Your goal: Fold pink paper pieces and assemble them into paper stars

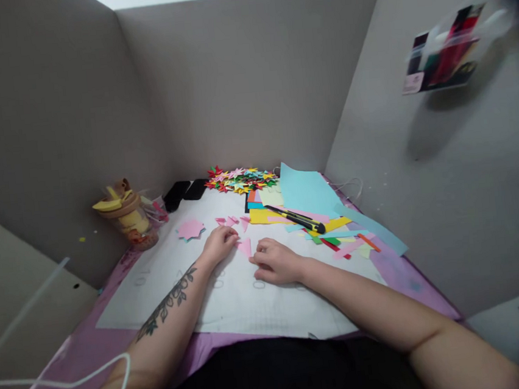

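A small folded pink piece of paper [245,247] lies between my hands, just above the white sheet. My right hand [275,261] pinches its lower corner between thumb and bent fingers. The curled fingers of my left hand [219,243] close at the left corner of the same paper; the exact contact is small in view. Just beyond my left fingertips lie several small pink folded pieces [231,220]. Left of that hand sits a stack of pink star-edged paper [191,228], with a bluish layer showing beneath.
Behind is a heap of coloured paper stars [240,180]. A black-and-yellow utility knife [296,218] rests on paper strips [337,239] beside light blue sheets [309,188]. A cup [131,219] and dark phone-like objects [195,189] stand at the left. Grey partitions [248,79] enclose the table.
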Available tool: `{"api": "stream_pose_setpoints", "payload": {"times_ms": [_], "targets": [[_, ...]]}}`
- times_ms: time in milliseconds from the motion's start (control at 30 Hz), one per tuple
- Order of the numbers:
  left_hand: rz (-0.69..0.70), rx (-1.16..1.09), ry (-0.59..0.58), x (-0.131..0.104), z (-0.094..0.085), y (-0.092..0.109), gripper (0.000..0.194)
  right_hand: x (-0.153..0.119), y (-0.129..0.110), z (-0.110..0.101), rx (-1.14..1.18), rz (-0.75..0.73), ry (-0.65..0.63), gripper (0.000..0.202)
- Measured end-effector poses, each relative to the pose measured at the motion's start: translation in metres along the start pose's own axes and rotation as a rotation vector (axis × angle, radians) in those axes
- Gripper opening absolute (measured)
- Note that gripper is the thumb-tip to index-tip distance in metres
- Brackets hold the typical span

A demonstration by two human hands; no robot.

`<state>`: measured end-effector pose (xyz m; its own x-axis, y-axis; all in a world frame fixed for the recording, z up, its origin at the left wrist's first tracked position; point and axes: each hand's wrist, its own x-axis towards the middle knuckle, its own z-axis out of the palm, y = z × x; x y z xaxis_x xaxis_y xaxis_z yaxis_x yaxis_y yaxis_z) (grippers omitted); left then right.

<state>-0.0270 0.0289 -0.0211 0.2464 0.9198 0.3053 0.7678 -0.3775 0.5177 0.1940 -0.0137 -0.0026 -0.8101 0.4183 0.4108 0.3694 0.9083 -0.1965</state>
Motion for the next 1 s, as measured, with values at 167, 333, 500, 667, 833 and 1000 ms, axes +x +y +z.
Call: {"api": "stream_pose_setpoints", "payload": {"times_ms": [167,333,500,667,833,1000], "targets": [[0.114,-0.014,-0.097,-0.005,-0.003,0.004,0.019,0.000,0.002,0.002,0.067,-0.017,0.053,0.017],[0.107,-0.136,-0.056,-0.008,-0.006,0.014,0.014,0.000,0.009,0.005,0.182,0.155,0.236,0.010],[0.022,-0.371,0.036,-0.013,-0.009,0.035,0.017,0.008,0.016,0.009,0.316,0.499,0.342,0.017],[0.038,-0.387,0.072,-0.016,-0.007,0.049,0.013,0.017,0.013,0.011,0.538,0.621,0.378,0.017],[-0.006,-0.510,0.147,-0.015,0.001,0.050,0.021,0.019,0.009,0.010,0.609,0.691,0.443,0.017],[-0.096,-0.626,0.055,-0.017,0.004,0.053,0.035,0.020,0.009,0.013,0.575,0.638,0.417,0.014]]}}
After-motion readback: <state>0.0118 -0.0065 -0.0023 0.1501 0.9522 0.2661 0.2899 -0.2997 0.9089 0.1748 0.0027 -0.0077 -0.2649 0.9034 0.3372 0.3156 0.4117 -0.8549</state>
